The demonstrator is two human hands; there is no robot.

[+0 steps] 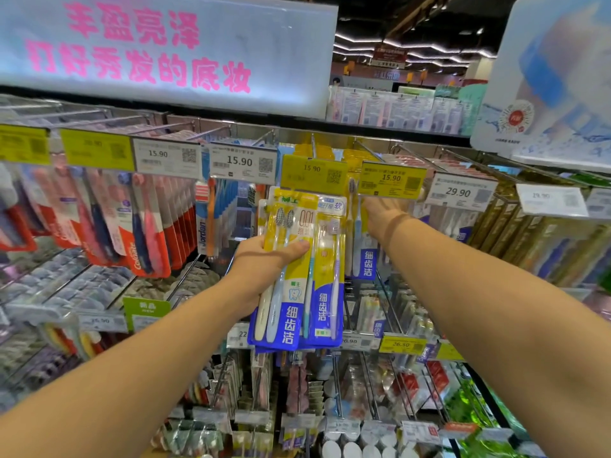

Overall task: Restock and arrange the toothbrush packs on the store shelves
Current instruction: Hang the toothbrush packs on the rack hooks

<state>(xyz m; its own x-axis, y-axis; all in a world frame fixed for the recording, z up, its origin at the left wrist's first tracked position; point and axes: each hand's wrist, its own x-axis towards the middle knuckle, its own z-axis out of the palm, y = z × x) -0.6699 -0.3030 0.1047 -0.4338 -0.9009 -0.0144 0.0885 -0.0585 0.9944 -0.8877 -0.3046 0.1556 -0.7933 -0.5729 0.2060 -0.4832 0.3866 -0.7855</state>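
In front of the top row of pegs, the left hand point(264, 259) grips a stack of yellow-and-blue packs point(297, 276), thumb pressed across the front and fingers curled behind, holding them upright and near the shelf so they stay squared and ready to hang. The stack sits just below a yellow tag point(314, 173) marked 15.90, and more yellow packs of what looks like the same kind show behind that tag, which suggests this peg is where the stack belongs. To the right, the right hand point(383, 209) reaches farther in, under a second yellow tag point(391, 181), beside a hung pack point(363, 252) with the same blue strip; its fingers are hidden behind the tag and stock, so I cannot tell whether they are spread or closed on anything. My guess is that it is steadying or parting the hung stock to free the peg end. Left of the stack hang red packs point(148, 233) and Jordan packs point(206, 226) under white tags, each kind kept to its own peg so the price above matches it. Lower rows hold other goods, too blurred to name.
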